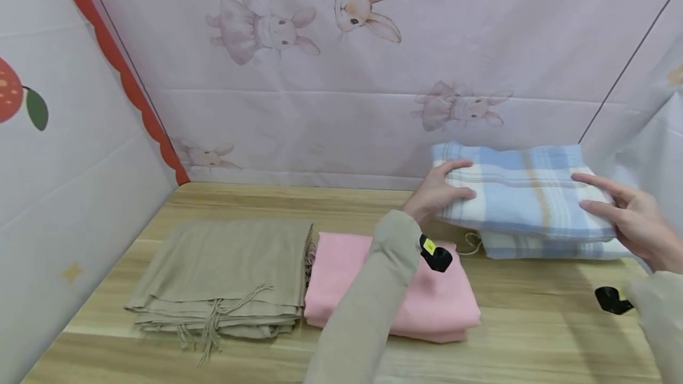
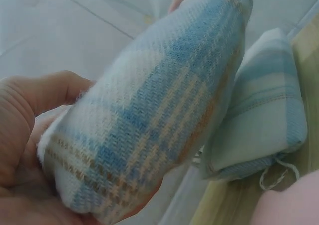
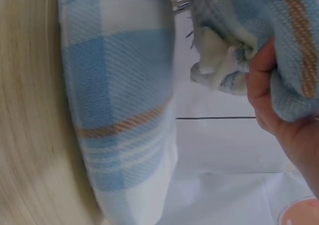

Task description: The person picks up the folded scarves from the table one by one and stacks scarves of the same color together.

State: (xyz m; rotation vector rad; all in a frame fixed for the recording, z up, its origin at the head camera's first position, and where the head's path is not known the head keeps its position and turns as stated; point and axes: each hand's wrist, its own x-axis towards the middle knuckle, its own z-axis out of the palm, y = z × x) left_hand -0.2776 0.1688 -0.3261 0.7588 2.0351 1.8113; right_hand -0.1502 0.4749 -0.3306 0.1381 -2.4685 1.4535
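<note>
Both hands hold a folded blue-and-white plaid scarf (image 1: 512, 188) by its two ends, raised above the right side of the table. My left hand (image 1: 431, 194) grips its left end, thumb and a finger on the top face. At the opposite end, my right hand (image 1: 635, 218) grips with thumb and fingers; the right wrist view shows its fingers curled under the cloth. Below lies a second folded plaid scarf (image 3: 119, 110), mostly covered by the held one in the head view, with a thin white string (image 2: 279, 175) at its corner.
A folded pink scarf (image 1: 341, 265) lies mid-table, partly behind the left sleeve. Left of it is a folded khaki scarf (image 1: 235, 259) with loose fringe at its front. Fabric walls with printed rabbits (image 1: 357, 5) enclose the wooden table (image 1: 523, 325) behind and at the sides.
</note>
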